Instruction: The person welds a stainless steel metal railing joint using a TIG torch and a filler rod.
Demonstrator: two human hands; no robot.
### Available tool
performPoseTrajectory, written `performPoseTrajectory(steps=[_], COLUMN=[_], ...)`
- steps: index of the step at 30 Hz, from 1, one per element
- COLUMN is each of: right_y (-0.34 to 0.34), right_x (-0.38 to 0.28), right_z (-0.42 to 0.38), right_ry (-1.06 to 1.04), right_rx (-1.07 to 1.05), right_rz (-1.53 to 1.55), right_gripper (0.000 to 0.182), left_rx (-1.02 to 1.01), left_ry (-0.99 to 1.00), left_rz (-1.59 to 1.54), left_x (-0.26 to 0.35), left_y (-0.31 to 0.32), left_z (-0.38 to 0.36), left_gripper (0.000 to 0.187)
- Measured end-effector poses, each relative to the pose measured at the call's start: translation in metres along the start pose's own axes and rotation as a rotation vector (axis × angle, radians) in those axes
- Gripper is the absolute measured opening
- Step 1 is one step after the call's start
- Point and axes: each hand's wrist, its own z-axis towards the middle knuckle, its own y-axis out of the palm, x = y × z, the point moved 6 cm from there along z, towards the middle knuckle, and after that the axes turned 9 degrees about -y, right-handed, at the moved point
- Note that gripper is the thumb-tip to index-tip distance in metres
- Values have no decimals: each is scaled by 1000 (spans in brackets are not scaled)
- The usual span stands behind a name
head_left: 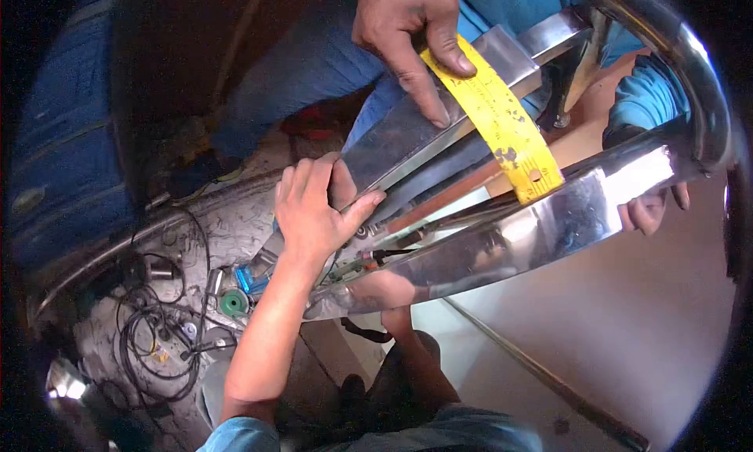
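Note:
My left hand [318,213] grips the lower end of the far polished steel bar [392,150], thumb on its near side and fingers over the top. My right hand [397,320] is at the underside of the near curved steel bar [486,256]; its fingers are hidden behind the metal. Another person's hand [412,36] pinches a yellow measuring tape [502,122] against the far bar. The tape spans the gap and its end lies on the near bar. A second hand of another person [655,210] holds the near bar from below at the right.
A thick curved steel tube [702,83] arches at the right. Tangled black cables [153,350], a green disc [233,302] and a blue item [249,279] lie on the worn surface at left. A long rod [549,377] lies on the floor below.

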Motion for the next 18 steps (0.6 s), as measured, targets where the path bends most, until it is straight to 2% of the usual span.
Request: performPoseTrajectory(steps=[18], right_y=[-6], right_x=[-12], right_z=[-9], right_ry=[131], right_rx=[-57], right_rz=[37], right_gripper=[42], left_rx=[-61], left_ry=[100], left_rz=[-91], left_x=[-8], left_y=[1], left_z=[9], left_gripper=[74])
